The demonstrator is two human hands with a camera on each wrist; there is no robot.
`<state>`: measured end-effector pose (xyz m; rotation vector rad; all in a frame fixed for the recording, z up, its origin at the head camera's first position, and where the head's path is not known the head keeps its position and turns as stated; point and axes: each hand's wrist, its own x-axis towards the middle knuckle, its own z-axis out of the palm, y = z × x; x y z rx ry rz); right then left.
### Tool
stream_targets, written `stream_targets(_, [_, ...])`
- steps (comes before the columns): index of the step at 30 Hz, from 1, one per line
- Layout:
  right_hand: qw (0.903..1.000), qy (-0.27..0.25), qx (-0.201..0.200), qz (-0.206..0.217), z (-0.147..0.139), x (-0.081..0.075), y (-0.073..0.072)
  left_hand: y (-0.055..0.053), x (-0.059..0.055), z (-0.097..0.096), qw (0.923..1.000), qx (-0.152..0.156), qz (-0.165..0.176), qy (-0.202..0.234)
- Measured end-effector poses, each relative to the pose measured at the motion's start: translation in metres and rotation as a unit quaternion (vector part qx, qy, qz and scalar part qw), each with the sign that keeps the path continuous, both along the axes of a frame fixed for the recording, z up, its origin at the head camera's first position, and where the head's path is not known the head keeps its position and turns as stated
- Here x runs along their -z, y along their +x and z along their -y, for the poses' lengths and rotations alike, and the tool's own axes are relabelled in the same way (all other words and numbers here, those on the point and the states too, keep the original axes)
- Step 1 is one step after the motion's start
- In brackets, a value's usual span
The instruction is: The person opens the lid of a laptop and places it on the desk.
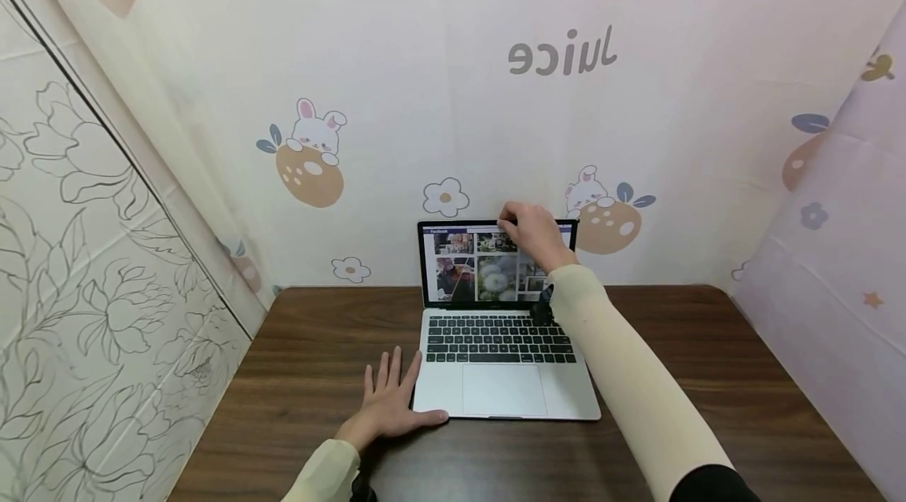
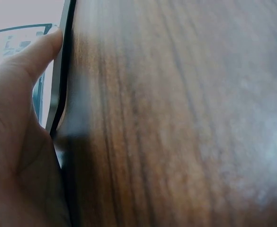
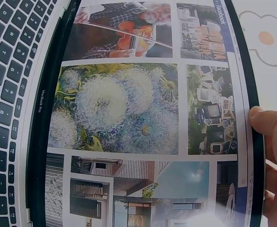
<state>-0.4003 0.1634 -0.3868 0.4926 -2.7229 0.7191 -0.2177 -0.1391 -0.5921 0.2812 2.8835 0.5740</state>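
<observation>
An opened silver laptop (image 1: 506, 392) stands on the wooden table, its lit screen (image 1: 453, 282) showing a page of pictures. My right hand (image 1: 534, 233) pinches the top edge of the lid, thumb on the front bezel and fingers behind it, as the right wrist view also shows. The right forearm hides part of the screen and the keyboard's right side. At the base's front left corner, my left hand (image 1: 389, 407) lies with fingers spread. Its thumb touches the front edge. In the left wrist view the left thumb (image 2: 41, 52) lies along the laptop's edge.
The dark wooden table (image 1: 297, 376) extends to both sides of the laptop. Close behind the lid hangs a printed curtain (image 1: 396, 93). A floral-patterned panel (image 1: 92, 289) borders the left side, and another printed curtain (image 1: 835, 282) borders the right.
</observation>
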Motion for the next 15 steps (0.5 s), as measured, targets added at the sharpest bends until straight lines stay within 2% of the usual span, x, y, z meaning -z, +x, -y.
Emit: stream_targets(15, [0.9998, 0.010, 0.014, 0.004, 0.0025, 0.0025, -0.0052, 0.0002, 0.0002, 0.0000, 1.0000, 0.002, 0.000, 0.007])
